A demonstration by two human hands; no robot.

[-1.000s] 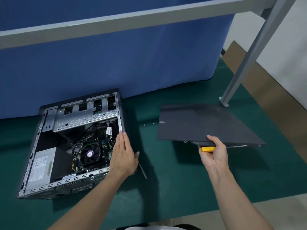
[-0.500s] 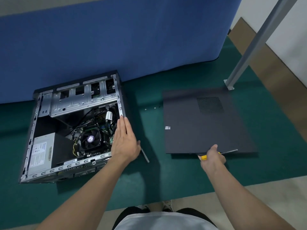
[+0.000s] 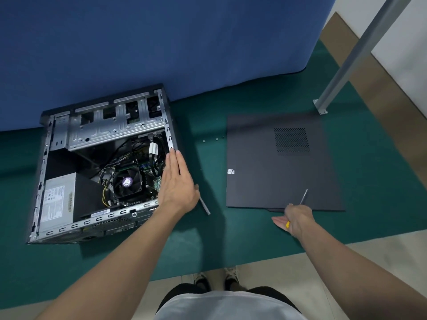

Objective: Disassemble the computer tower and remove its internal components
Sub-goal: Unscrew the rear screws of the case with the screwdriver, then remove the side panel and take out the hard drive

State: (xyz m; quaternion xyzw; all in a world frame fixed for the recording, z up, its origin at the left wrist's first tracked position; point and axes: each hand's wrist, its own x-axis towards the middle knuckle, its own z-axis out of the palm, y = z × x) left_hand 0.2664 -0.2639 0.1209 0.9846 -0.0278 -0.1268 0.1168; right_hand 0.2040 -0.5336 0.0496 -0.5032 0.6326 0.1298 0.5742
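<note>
Head view: cover is off. The open black-and-grey metal computer tower (image 3: pixel 104 162) lies on its side toward the left edge of the green tabletop (image 3: pixel 208 250). The silver power supply box (image 3: pixel 59 199), black cooler fan (image 3: pixel 126 182) and cables are all inside, so I judge internals not started. Left grip (image 3: pixel 178 183) is flat, fingers straight, resting on the tower's right rim. Right grip (image 3: pixel 298 219) is curled round a yellow-handled screwdriver (image 3: pixel 303 197) near the front edge. Versus half a second ago, the flat dark grey side panel (image 3: pixel 277 169) now lies right of centre, released by the right grip.
</note>
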